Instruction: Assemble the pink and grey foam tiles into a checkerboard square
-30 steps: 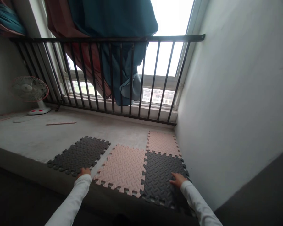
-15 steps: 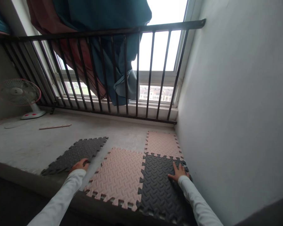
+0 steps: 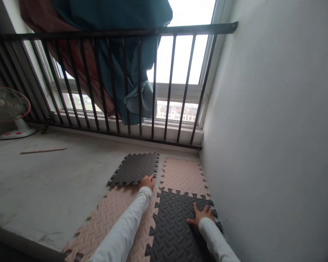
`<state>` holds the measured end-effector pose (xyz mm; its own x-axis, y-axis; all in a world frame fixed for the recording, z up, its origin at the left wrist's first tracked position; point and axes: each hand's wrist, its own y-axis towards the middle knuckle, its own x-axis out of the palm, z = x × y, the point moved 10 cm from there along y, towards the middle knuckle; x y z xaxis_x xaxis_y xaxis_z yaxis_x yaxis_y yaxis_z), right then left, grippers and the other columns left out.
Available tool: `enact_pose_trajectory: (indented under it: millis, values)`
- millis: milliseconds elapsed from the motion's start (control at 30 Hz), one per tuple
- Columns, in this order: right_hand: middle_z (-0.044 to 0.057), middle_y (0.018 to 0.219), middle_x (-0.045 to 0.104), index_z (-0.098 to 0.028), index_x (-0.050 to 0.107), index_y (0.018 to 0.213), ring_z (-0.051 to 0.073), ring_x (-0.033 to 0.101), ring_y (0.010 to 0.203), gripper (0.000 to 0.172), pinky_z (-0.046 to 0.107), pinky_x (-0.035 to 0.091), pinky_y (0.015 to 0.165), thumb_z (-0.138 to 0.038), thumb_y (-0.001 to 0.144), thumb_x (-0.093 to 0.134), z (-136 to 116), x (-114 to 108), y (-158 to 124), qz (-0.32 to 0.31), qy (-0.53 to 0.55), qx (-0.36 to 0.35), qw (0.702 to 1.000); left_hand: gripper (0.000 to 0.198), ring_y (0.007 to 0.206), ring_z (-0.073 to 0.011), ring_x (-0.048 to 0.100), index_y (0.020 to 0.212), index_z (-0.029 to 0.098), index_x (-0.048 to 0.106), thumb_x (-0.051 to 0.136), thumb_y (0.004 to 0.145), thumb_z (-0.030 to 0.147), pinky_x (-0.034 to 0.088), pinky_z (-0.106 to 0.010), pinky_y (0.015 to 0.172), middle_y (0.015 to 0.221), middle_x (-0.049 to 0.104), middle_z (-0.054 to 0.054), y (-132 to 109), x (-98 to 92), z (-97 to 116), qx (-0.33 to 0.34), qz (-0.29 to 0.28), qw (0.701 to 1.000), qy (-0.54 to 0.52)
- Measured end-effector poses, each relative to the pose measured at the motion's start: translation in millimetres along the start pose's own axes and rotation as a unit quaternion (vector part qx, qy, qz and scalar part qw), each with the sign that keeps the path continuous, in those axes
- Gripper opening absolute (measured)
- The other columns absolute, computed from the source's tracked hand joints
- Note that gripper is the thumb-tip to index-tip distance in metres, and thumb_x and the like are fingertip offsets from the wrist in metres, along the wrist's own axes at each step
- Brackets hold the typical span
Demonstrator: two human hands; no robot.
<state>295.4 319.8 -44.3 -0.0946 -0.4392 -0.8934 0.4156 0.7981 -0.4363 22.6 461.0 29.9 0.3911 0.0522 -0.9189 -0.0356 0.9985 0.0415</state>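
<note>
My left hand grips the near right corner of a loose dark grey foam mat tile. That tile lies behind a pink tile, its near edge overlapping or meeting the pink one; I cannot tell which. A narrow gap parts it from the far pink tile on its right. My right hand rests with spread fingers on the near black tile, beside the wall. This black tile is interlocked with the near pink tile on its left and borders the far pink one. My left forearm hides part of the near pink tile.
A dark metal railing runs along the window behind the tiles. Teal and red curtains hang there. At right rises a white wall. A fan and a thin strip are on the left of the concrete ledge.
My left hand has carried the dark grey tile right and away from me, from left of the near pink tile to behind it. My right hand stays on the black tile. The view has shifted right.
</note>
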Motion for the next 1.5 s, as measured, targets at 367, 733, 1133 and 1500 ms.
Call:
enact_pose_trajectory:
  millis: [367,733,1133,1500]
  values:
    - [0.024,0.134,0.015,-0.025,0.014,0.131,0.045,0.011,0.119,0.1,0.063,0.007,0.086,-0.073,0.049,0.046,-1.4,3.9,-1.3,-0.024,-0.013,-0.004,1.0,0.042,0.09,-0.0183,0.054,0.11,0.025,0.053,0.034,0.073,0.024,0.04,-0.027,0.076,0.098,0.059,-0.009,-1.9,58.7,41.2,0.045,-0.064,0.995,0.061]
    - [0.025,0.134,0.015,-0.022,0.014,0.131,0.045,0.014,0.119,0.1,0.065,0.007,0.085,-0.07,0.05,0.049,-3.0,3.2,-1.4,-0.025,-0.001,-0.009,1.0,0.035,0.092,-0.0192,0.052,0.103,0.026,0.056,0.038,0.074,0.026,0.04,-0.03,0.076,0.098,0.06,-0.009,-2.2,64.8,40.2,0.076,-0.116,0.982,0.131]
    - [0.025,0.133,0.017,-0.023,0.015,0.131,0.045,0.014,0.119,0.097,0.063,0.006,0.086,-0.07,0.052,0.047,-1.4,4.1,0.0,-0.013,-0.014,-0.005,1.0,0.073,0.126,-0.0279,0.006,0.129,0.011,0.025,0.022,0.072,0.057,0.006,-0.045,0.101,0.14,0.013,-0.01,-25.4,95.5,36.5,0.081,-0.082,0.983,0.141]
    - [0.023,0.134,0.016,-0.025,0.014,0.131,0.044,0.013,0.119,0.094,0.061,0.004,0.087,-0.07,0.054,0.044,0.6,6.3,0.6,-0.017,-0.026,0.006,1.0,0.065,0.127,-0.024,0.007,0.13,0.014,0.022,0.02,0.076,0.051,0.008,-0.044,0.101,0.14,0.013,-0.008,-20.4,74.7,-18.3,0.099,-0.102,0.977,0.162]
